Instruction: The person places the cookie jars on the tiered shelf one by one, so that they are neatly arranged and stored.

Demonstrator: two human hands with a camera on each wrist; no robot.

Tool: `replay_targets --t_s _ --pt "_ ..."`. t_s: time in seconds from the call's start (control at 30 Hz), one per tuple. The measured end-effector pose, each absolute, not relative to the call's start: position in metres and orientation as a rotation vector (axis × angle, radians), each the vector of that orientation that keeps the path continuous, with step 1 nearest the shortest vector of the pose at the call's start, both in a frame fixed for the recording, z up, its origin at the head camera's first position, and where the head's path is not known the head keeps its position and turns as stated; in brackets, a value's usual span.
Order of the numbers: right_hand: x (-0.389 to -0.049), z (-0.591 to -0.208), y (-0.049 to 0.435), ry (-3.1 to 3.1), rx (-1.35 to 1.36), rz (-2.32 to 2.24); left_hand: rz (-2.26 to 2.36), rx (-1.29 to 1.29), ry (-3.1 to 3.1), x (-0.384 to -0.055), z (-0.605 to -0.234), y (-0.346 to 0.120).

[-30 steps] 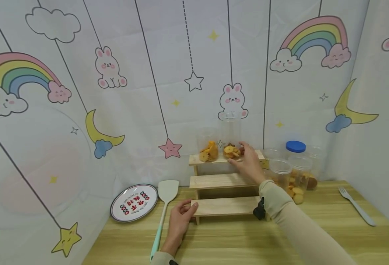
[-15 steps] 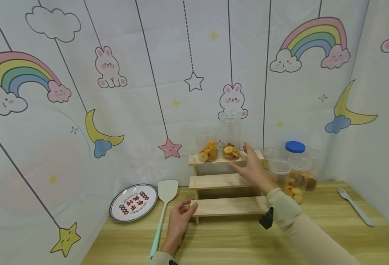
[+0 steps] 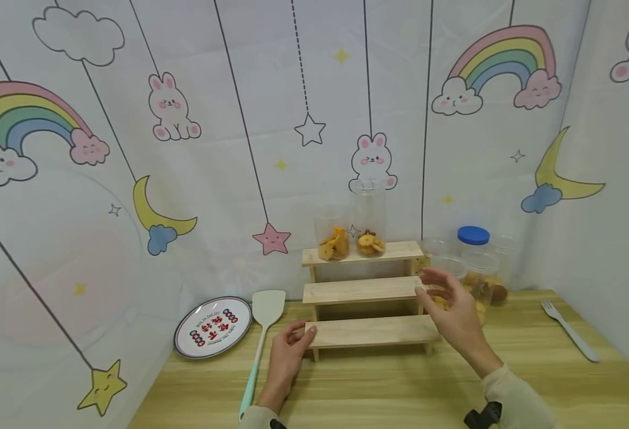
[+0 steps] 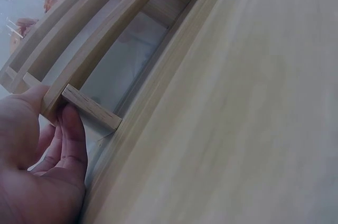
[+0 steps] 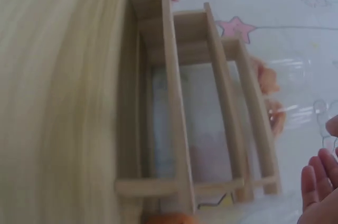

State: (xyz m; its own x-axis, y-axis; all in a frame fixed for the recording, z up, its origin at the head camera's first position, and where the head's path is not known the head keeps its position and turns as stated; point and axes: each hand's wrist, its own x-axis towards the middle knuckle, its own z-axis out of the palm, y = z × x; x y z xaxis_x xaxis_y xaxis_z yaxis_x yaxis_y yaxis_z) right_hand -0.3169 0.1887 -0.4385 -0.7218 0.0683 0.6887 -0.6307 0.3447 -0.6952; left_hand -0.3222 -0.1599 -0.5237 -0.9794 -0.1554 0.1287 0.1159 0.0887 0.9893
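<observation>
A three-tier wooden display rack (image 3: 370,332) stands on the table. My left hand (image 3: 286,357) grips the left end of its lowest tier, and in the left wrist view the thumb lies on the board (image 4: 100,42) with the fingers curled beneath. My right hand (image 3: 456,316) is held with loosely bent fingers at the rack's right side, in front of the jars there, and holds nothing. On the top tier stand two lidless clear jars: a shorter jar (image 3: 333,241) with orange snacks and a taller jar (image 3: 370,229) with round biscuits low inside.
Several clear jars with biscuits, one under a blue lid (image 3: 473,235), stand right of the rack, partly behind my right hand. A fork (image 3: 570,331) lies at the far right. Left of the rack are a spatula (image 3: 263,333) and a round plate (image 3: 212,328) leaning on the wall.
My right hand has let go of the taller jar on the top tier and drawn back down and right. The left hand keeps its grip on the rack.
</observation>
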Motion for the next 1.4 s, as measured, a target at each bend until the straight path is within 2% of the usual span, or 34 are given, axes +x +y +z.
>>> replay_targets --t_s 0.47,0.77,1.07,1.4 --pt "-0.311 -0.467 0.265 -1.954 0.122 1.411 -1.976 0.054 -2.202 -0.326 -0.529 -0.163" --pt "-0.326 -0.484 0.3 -2.07 -0.192 1.474 -1.972 0.051 -2.188 -0.327 -0.53 -0.162" --pt "-0.338 -0.495 0.315 -2.322 -0.034 1.524 -1.981 0.049 -2.18 -0.326 -0.529 -0.161" --pt "-0.349 -0.502 0.313 -2.376 -0.008 1.563 -1.981 0.055 -2.18 -0.325 -0.527 -0.161"
